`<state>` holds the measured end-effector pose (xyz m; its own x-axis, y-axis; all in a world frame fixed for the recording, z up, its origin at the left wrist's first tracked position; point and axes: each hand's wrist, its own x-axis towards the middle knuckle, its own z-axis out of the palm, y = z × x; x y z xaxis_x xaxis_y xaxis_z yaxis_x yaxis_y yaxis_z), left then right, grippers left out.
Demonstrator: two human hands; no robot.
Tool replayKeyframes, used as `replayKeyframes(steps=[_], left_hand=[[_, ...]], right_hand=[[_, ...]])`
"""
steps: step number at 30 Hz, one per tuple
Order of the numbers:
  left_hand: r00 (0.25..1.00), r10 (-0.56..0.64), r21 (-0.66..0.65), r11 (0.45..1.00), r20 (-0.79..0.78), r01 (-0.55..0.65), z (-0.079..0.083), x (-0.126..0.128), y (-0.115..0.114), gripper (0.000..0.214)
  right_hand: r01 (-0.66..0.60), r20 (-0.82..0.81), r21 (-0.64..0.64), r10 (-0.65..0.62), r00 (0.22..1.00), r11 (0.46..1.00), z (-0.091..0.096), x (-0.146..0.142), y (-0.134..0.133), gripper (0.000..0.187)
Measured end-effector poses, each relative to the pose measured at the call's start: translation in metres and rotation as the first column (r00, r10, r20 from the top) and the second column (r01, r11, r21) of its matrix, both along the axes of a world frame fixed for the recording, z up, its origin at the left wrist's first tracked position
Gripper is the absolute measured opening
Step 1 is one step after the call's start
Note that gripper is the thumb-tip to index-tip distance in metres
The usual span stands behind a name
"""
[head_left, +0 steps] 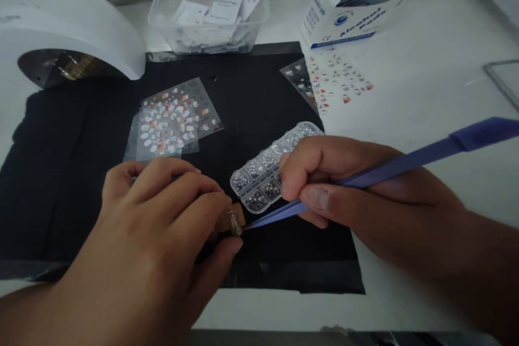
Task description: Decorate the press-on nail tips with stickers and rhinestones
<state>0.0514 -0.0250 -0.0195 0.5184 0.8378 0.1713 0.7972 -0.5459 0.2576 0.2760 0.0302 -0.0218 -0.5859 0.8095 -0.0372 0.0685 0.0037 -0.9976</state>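
My left hand (162, 227) pinches a small shiny piece (234, 221) that looks like a false nail, between thumb and fingers. An amber-coloured flat part (222, 221) shows behind it; most of it is hidden by my fingers. My right hand (332, 184) grips a pair of purple tweezers (389, 168) like a pen. The tweezers' tips point left and reach the edge of the shiny piece; whether they hold anything is too small to tell. Just beyond lies a clear compartment case (255, 170) of tiny rhinestones, partly covered by my right hand.
Sticker sheets (174, 119) lie on the black mat (251, 92), and another sheet (338, 78) overlaps its right edge. Behind stand a clear tub (162, 32) of alcohol pads and an open alcohol pad box (344, 24). A white curved device (81, 27) occupies the back left.
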Motion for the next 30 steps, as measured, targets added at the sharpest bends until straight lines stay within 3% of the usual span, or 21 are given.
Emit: replayKeyframes(steps=[10, 17, 30], left_hand=[[0.994, -0.019, -0.049, 0.998, 0.104, 0.025, -0.0035, 0.0028, -0.0013, 0.015], [1.0, -0.001, 0.004, 1.0, -0.012, 0.001, 0.0011, -0.0004, 0.0003, 0.011], [1.0, -0.012, -0.001, 1.0, -0.017, 0.012, -0.0029, -0.0016, 0.0016, 0.011]], right_hand=[[-0.019, 0.02, 0.018, 0.019, 1.0, 1.0, 0.0005, 0.0016, 0.0028, 0.014], [-0.019, 0.005, -0.006, 0.019, 1.0, 1.0, -0.0004, -0.0005, 0.0017, 0.015], [0.028, -0.039, 0.046, -0.026, 0.999, 0.999, 0.0002, -0.0012, -0.0034, 0.015]])
